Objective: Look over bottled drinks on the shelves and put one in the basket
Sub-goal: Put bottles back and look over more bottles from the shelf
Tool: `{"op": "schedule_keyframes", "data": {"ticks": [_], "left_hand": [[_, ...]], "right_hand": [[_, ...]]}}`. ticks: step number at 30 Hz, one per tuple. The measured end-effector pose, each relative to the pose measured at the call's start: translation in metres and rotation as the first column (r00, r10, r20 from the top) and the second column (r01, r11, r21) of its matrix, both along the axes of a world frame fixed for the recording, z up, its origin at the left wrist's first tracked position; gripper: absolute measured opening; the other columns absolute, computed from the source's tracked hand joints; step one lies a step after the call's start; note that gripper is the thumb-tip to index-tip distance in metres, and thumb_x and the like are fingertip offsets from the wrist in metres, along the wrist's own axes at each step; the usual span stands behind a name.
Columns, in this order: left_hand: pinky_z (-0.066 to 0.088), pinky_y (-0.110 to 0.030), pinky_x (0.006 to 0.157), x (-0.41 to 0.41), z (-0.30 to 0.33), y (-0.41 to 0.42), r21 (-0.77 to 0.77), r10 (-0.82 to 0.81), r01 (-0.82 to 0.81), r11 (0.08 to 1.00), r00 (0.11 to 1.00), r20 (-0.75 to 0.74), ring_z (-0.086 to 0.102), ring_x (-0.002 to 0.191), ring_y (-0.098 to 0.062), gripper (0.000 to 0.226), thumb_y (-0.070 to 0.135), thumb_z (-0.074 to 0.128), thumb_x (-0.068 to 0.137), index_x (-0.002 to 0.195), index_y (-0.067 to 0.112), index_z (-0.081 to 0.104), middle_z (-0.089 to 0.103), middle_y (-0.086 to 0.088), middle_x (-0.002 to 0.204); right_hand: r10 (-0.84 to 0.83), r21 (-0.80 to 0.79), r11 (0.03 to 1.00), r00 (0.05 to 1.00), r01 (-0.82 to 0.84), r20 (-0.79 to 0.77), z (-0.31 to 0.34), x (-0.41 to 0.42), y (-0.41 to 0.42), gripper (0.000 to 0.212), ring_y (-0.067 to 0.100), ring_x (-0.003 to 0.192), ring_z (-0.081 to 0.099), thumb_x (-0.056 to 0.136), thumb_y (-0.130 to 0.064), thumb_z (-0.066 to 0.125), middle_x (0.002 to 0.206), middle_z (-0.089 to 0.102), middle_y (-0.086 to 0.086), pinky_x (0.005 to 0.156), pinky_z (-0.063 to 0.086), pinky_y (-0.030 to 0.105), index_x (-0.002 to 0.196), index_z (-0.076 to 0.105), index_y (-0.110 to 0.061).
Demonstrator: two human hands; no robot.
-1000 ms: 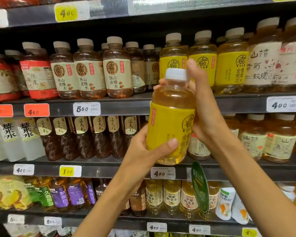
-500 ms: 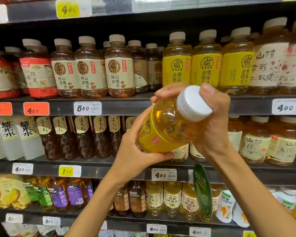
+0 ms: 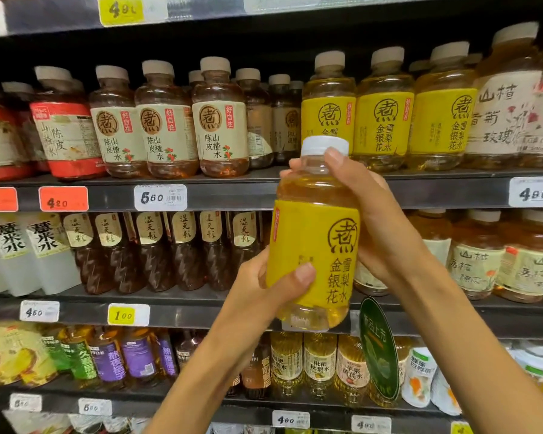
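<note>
I hold the yellow bottle [image 3: 314, 245] upright, left hand [image 3: 264, 286] and right hand [image 3: 380, 227] both gripping it. Inspection seems done; the basket, out of view, comes next.

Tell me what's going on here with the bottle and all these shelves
A person stands at store shelves stocked with bottled drinks and holds up one yellow-labelled bottle in both hands. The left hand grips its lower part, thumb across the label, while the right hand wraps around from behind, fingertips near the white cap. The bottle is upright, label facing the camera. Matching bottles sit on the shelf behind. No basket is in view.
</note>
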State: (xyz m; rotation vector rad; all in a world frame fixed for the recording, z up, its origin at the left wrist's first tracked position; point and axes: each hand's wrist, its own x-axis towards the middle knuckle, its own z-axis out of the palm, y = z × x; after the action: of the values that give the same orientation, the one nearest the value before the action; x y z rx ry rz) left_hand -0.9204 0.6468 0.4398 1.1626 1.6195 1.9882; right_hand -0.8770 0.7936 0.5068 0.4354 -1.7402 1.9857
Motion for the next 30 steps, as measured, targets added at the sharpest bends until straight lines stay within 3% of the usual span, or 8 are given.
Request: {"op": "schedule_keyframes", "data": {"ticks": [3, 8, 11, 14, 17, 22, 26, 30], "left_hand": [[0.055, -0.024, 0.081, 0.004, 0.0, -0.002, 0.049, -0.136, 0.129, 0.99, 0.975, 0.176, 0.068, 0.106, -0.015, 0.057, 0.066, 0.076, 0.06, 0.108, 0.035, 0.072, 0.072, 0.001, 0.115], [0.058, -0.043, 0.068, 0.007, 0.0, -0.01, 0.257, -0.416, 0.33, 0.908, 0.772, 0.481, 0.069, 0.096, -0.035, 0.069, 0.057, 0.08, 0.063, 0.117, 0.017, 0.068, 0.067, -0.021, 0.118], [0.058, -0.045, 0.069, 0.012, 0.0, -0.017, 0.307, -0.49, 0.382, 0.872, 0.7, 0.519, 0.067, 0.1, -0.042, 0.069, 0.051, 0.081, 0.064, 0.12, 0.014, 0.066, 0.062, -0.026, 0.123], [0.058, -0.05, 0.069, 0.014, 0.004, -0.02, 0.382, -0.56, 0.41, 0.828, 0.59, 0.582, 0.066, 0.096, -0.049, 0.075, 0.037, 0.089, 0.058, 0.119, 0.001, 0.064, 0.059, -0.033, 0.122], [0.051, -0.058, 0.092, 0.015, 0.003, -0.023, 0.431, -0.643, 0.48, 0.764, 0.505, 0.576, 0.061, 0.11, -0.046, 0.059, 0.03, 0.082, 0.074, 0.121, -0.002, 0.064, 0.06, -0.031, 0.123], [0.043, -0.057, 0.097, 0.016, -0.003, -0.026, 0.372, -0.5, 0.335, 0.866, 0.58, 0.642, 0.062, 0.111, -0.042, 0.061, 0.018, 0.086, 0.068, 0.12, -0.005, 0.064, 0.062, -0.028, 0.122], [0.026, -0.053, 0.112, 0.014, -0.014, -0.025, 0.412, -0.524, 0.324, 0.852, 0.537, 0.661, 0.046, 0.128, -0.045, 0.051, 0.023, 0.052, 0.099, 0.135, -0.011, 0.043, 0.047, -0.033, 0.136], [0.043, -0.049, 0.105, 0.015, -0.023, -0.027, 0.274, -0.478, 0.402, 0.874, 0.601, 0.641, 0.056, 0.121, -0.034, 0.05, 0.037, 0.062, 0.092, 0.129, 0.005, 0.059, 0.059, -0.021, 0.13]], "right_hand": [[-0.009, -0.09, 0.996, 0.995, 0.018, 0.096, -0.003, -0.002, -0.002, 0.03, 0.018, 0.086, 0.071, 0.09, -0.046, 0.056, 0.092, 0.074, 0.005, 0.076, 0.058, 0.032, 0.093, 0.074, -0.022], [0.101, -0.384, 0.923, 0.968, -0.006, 0.228, -0.015, -0.008, -0.012, 0.04, 0.022, 0.089, 0.068, 0.092, -0.041, 0.056, 0.093, 0.071, 0.01, 0.08, 0.055, 0.037, 0.117, 0.064, -0.012], [0.151, -0.494, 0.869, 0.942, 0.017, 0.299, -0.025, -0.011, -0.016, 0.045, 0.027, 0.089, 0.067, 0.09, -0.041, 0.057, 0.091, 0.07, 0.012, 0.081, 0.055, 0.039, 0.121, 0.064, -0.009], [0.185, -0.551, 0.834, 0.925, 0.031, 0.331, -0.032, -0.012, -0.017, 0.032, 0.021, 0.066, 0.07, 0.093, -0.039, 0.054, 0.076, 0.072, 0.009, 0.059, 0.059, 0.029, 0.096, 0.07, -0.012], [0.184, -0.546, 0.836, 0.917, 0.043, 0.354, -0.042, -0.012, -0.017, 0.028, 0.016, 0.061, 0.068, 0.095, -0.038, 0.052, 0.069, 0.07, 0.004, 0.055, 0.055, 0.026, 0.095, 0.067, -0.015], [0.249, -0.546, 0.838, 0.889, 0.001, 0.384, -0.051, -0.012, -0.017, 0.031, 0.012, 0.056, 0.066, 0.096, -0.038, 0.049, 0.061, 0.066, 0.0, 0.054, 0.051, 0.024, 0.079, 0.064, -0.017], [0.26, -0.534, 0.846, 0.878, -0.007, 0.401, -0.055, -0.013, -0.018, 0.028, 0.014, 0.059, 0.066, 0.095, -0.036, 0.052, 0.063, 0.067, 0.001, 0.06, 0.051, 0.028, 0.08, 0.065, -0.016], [0.219, -0.489, 0.872, 0.889, 0.006, 0.402, -0.043, -0.015, -0.014, 0.027, 0.022, 0.075, 0.066, 0.089, -0.036, 0.059, 0.08, 0.067, 0.008, 0.068, 0.056, 0.032, 0.097, 0.065, -0.01]]}}
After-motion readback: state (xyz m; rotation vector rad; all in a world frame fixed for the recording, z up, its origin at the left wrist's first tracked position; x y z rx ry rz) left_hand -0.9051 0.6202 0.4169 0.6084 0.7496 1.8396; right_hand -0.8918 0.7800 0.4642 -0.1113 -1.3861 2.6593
